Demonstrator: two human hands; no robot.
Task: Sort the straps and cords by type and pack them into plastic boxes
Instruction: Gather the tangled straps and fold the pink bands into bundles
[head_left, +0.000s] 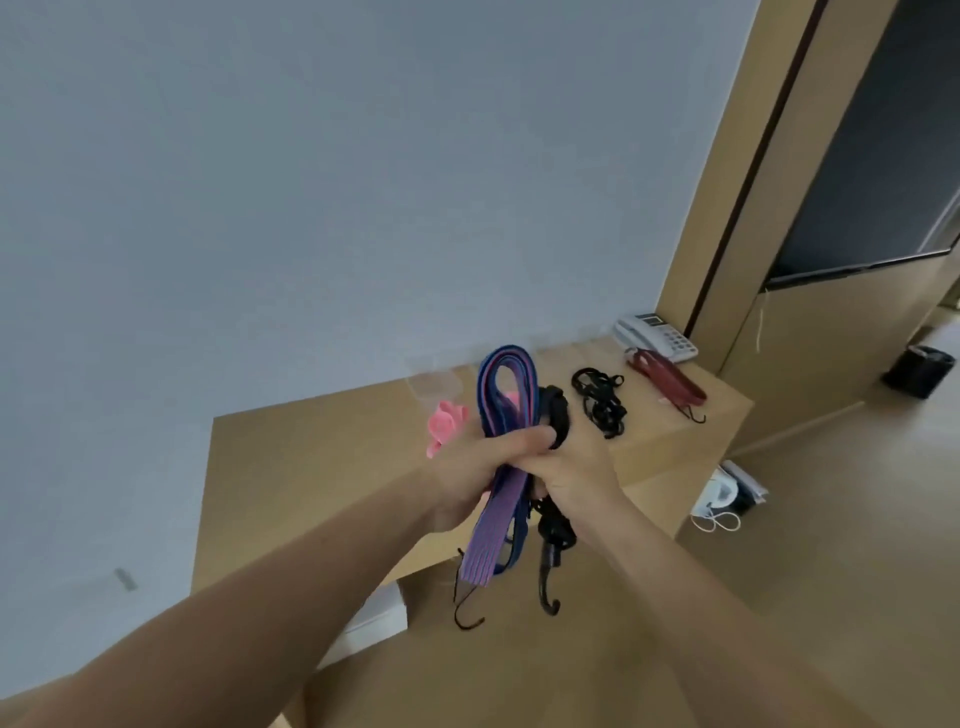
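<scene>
Both hands hold a folded bundle of blue and purple flat elastic straps (506, 395) above the wooden table (311, 457). My left hand (478, 467) grips the bundle at its middle, thumb across the front. My right hand (576, 467) grips the same bundle from the right, along with a black cord (558, 415). Loose ends with dark hooks (548, 587) hang below the hands. On the table lie a tangled black cord (600, 397), a dark red strap (670, 382) and a pink strap (444, 423). A clear plastic box (434, 384) stands behind the pink strap, hard to make out.
A white desk phone (657, 335) sits at the table's far right corner. A black bin (919, 371) stands on the floor at right. White items with a cable (724, 499) lie on the floor beside the table. A grey wall is behind the table.
</scene>
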